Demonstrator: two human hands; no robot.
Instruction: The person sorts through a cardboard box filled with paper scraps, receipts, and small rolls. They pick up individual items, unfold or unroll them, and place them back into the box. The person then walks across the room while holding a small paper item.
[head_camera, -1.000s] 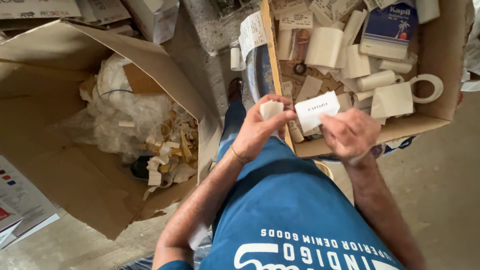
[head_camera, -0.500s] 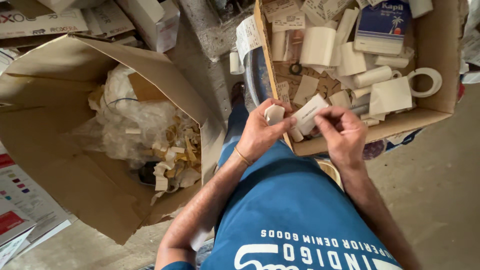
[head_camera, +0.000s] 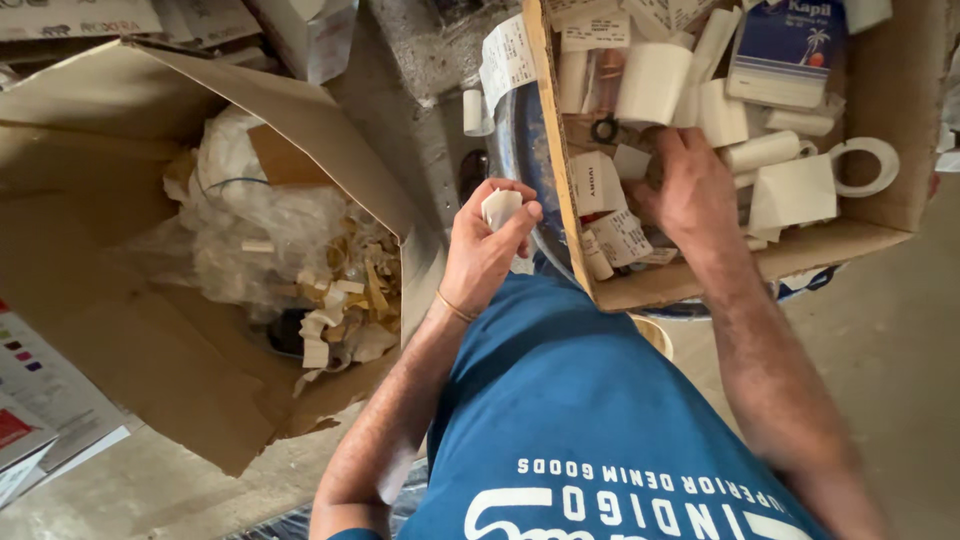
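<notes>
My left hand (head_camera: 485, 252) is closed around a small white paper scrap (head_camera: 499, 208), held up between the two cardboard boxes. My right hand (head_camera: 688, 190) reaches into the smaller cardboard box (head_camera: 850, 232) on the right, its fingers down among white fittings and small white cartons. What those fingers touch or grip is hidden by the hand itself. A white labelled carton (head_camera: 597, 183) lies just left of that hand.
A large open cardboard box (head_camera: 150, 380) on the left holds clear plastic wrap (head_camera: 250, 225) and torn paper scraps (head_camera: 345, 300). A blue and white packet (head_camera: 785, 50) and a white ring-shaped clamp (head_camera: 868, 165) lie in the smaller box. Printed sheets (head_camera: 40, 400) lie on the floor at left.
Both hands were together at a small white carton by the box edge. Now they are apart: the right hand has gone into the smaller box, the left keeps a white scrap.
</notes>
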